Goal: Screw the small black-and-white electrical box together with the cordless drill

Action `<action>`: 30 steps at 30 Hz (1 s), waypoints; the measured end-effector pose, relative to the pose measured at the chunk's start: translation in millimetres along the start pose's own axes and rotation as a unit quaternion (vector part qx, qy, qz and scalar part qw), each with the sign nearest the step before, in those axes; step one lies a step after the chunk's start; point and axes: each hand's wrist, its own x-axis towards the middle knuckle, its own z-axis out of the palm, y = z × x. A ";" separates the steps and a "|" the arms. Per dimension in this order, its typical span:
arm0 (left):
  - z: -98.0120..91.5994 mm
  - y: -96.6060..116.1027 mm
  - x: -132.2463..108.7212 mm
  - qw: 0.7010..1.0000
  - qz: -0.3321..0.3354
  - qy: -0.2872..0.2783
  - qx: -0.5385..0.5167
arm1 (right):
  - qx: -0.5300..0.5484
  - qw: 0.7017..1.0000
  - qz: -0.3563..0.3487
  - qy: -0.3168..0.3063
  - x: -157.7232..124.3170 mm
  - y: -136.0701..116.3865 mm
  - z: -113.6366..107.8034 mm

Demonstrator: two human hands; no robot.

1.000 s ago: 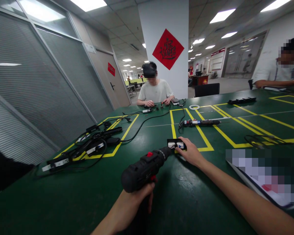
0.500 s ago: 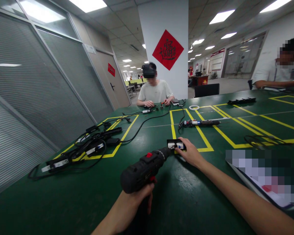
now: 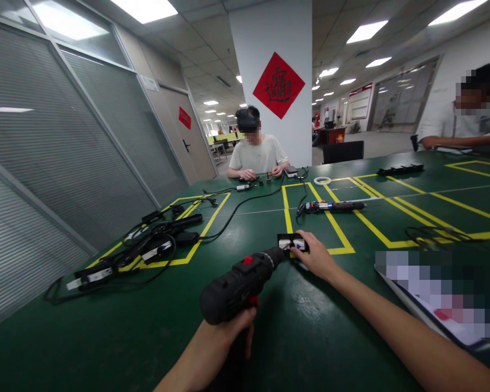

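A black cordless drill [image 3: 237, 288] with red switches is gripped by my left hand [image 3: 228, 332], fingers wrapped around its handle. Its chuck points forward and right, its tip right at a small black holder [image 3: 282, 238] with white blocks inside. My right hand [image 3: 320, 258] is closed on the right side of that holder, thumb and fingers pressing it against the table. Whether the bit touches a screw is too small to tell.
Black devices with cables [image 3: 163, 245] lie at the left. Ahead sit a pen-like tool [image 3: 335, 206], a white tape ring [image 3: 322, 181] and a black strip [image 3: 400, 169]. A blurred sheet [image 3: 436, 305] lies at the right. Two people sit at the table [image 3: 106, 337].
The view has shifted very slightly. The drill and both of my hands keep practically the same places and grips.
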 end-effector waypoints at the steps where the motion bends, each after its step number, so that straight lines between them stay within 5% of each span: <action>1: -0.5 -0.1 -0.1 1.000 0.000 -0.005 0.001 | 0.000 1.000 0.000 0.000 0.2 0.2 0.2; 30: 2.4 3.1 -1.8 1.000 0.001 0.025 -0.014 | 0.003 1.000 0.001 0.001 0.2 -0.2 -1.2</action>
